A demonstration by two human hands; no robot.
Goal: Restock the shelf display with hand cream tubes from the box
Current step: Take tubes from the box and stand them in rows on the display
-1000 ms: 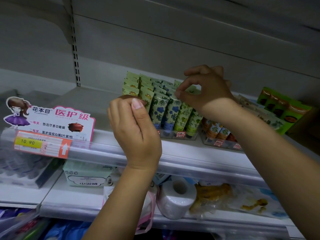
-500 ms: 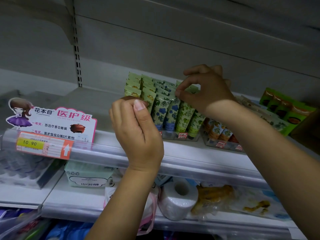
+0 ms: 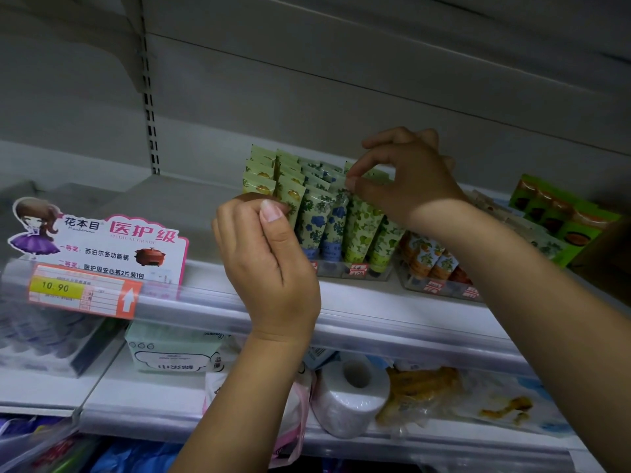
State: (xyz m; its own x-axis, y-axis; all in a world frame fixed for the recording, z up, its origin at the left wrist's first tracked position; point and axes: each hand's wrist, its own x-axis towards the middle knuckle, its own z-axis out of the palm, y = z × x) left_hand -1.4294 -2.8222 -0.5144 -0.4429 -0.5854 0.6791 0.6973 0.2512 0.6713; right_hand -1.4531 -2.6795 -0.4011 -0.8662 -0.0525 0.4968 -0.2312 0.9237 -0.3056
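Note:
Several hand cream tubes (image 3: 321, 223) with floral prints stand cap-down in rows in a clear display tray (image 3: 355, 272) on the upper shelf (image 3: 392, 302). My left hand (image 3: 269, 257) is raised in front of the tray's left side, its thumb and fingers pinched on the crimped top of a front-left yellow-flower tube (image 3: 292, 196). Over the right rows, my right hand (image 3: 409, 179) has its thumb and forefinger closed on the top of a green-leaf tube (image 3: 362, 227). No box is in view.
A second clear tray (image 3: 433, 285) of orange-print tubes stands to the right, and past it green boxes (image 3: 563, 220). A pink promo sign (image 3: 109, 247) and a price tag (image 3: 58, 288) hang at the left shelf edge. Below lie a tissue pack (image 3: 170, 353) and a toilet roll (image 3: 351, 394).
Both hands keep their pinches on the tube tops and have hardly moved. The view has shifted slightly.

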